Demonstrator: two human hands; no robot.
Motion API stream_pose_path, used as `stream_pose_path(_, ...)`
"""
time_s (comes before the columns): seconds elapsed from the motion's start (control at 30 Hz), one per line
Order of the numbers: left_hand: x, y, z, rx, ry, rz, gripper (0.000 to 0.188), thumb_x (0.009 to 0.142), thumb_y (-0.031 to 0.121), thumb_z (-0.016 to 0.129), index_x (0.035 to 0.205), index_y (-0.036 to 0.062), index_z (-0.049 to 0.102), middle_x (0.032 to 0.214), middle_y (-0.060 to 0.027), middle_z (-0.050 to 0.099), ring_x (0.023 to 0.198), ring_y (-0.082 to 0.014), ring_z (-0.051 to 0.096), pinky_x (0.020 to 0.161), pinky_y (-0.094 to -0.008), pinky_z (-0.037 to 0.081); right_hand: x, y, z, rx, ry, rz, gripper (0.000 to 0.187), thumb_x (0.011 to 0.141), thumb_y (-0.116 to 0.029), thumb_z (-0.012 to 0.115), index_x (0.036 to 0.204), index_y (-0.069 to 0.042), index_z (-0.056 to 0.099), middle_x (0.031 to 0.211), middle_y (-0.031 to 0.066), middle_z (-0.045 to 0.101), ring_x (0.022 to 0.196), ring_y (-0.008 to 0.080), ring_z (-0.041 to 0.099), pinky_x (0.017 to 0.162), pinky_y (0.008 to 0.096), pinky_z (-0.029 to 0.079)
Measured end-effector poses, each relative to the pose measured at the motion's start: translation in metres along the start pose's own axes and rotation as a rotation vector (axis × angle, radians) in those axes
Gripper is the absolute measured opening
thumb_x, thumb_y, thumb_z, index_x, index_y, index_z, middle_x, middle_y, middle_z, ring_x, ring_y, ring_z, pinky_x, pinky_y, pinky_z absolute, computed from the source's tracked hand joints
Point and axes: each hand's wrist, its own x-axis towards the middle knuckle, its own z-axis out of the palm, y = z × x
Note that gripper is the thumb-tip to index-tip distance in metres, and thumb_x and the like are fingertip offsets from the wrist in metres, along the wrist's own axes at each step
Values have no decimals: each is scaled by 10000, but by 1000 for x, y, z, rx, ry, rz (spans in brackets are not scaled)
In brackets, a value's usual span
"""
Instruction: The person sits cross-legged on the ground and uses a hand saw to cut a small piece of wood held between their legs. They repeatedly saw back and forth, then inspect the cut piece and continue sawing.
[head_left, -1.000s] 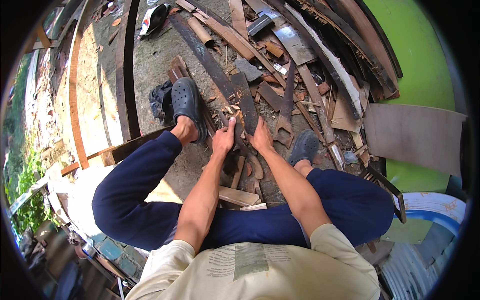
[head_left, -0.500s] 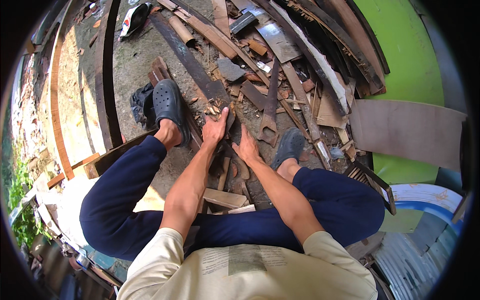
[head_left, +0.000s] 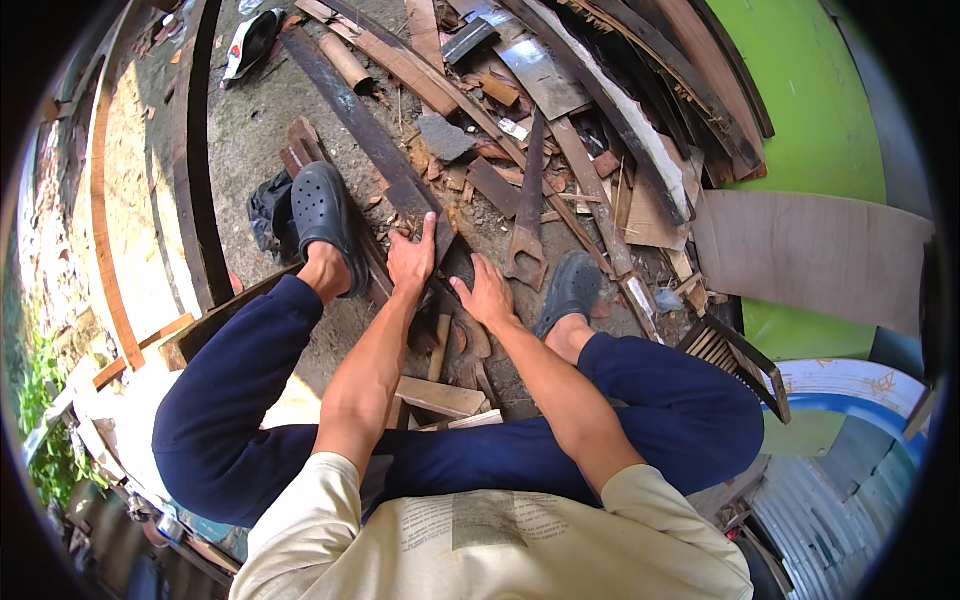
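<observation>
My left hand [head_left: 410, 262] is closed over the left edge of a dark wooden plank [head_left: 345, 105], its thumb pointing forward along the top. The fingers' undersides are hidden. Just to the right, my right hand [head_left: 488, 294] is beside the plank's near end with thumb and fingers apart, holding nothing that I can see. A rusty handsaw [head_left: 527, 235] lies in front of and to the right of that hand. Short wood sticks [head_left: 440, 345] and a pale wood block [head_left: 443, 396] lie between my forearms.
My clogs [head_left: 326, 220] flank the work spot. Wood scraps, long boards [head_left: 645, 110] and a grey stone-like piece [head_left: 445, 138] cover the ground ahead. Dark beams [head_left: 192, 150] stand at left. A brown panel [head_left: 810, 250] leans by a green surface [head_left: 830, 110] at right.
The wood chips seen by my left fingertips no longer show there. My left hand has shifted slightly back along the plank; my right fingers look a little more raised. The whole view has shifted slightly.
</observation>
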Motion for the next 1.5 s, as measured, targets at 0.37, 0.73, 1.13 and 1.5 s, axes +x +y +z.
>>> stream_pose_path(0.37,-45,-27,-14,249,-191,175,1108,752,839,601,1416,-31,427,1229,-300,643,1185,-423,619,1024,-480,471,18,82,-38,-262,-88,251,511,896,-323,709,1300,-62,537,1286,137,521,1269,342,471,1039,481,403)
stream_pose_path(0.73,-23,-33,-13,261,-277,170,1114,807,828,550,1389,-118,466,1244,-350,618,1216,-445,593,1038,-478,457,20,75,-45,-316,-325,207,467,874,-260,696,1288,-89,563,1321,144,608,1312,323,461,1050,462,395)
stream_pose_path(1.13,-1,-30,-25,353,-362,192,1167,806,876,477,1377,-142,471,1298,-360,584,1271,-441,558,1068,-469,430,0,58,-65,-413,-453,308,689,814,-517,780,1329,-92,613,1446,126,530,1389,348,378,1106,594,263)
stream_pose_path(1.5,-9,-42,-26,378,-144,348,1125,849,752,580,1384,-211,347,1351,-392,522,1289,-447,537,1078,-449,436,1,0,-145,-258,-467,311,600,790,-374,744,1273,-26,674,1452,162,562,1410,366,436,1127,501,375)
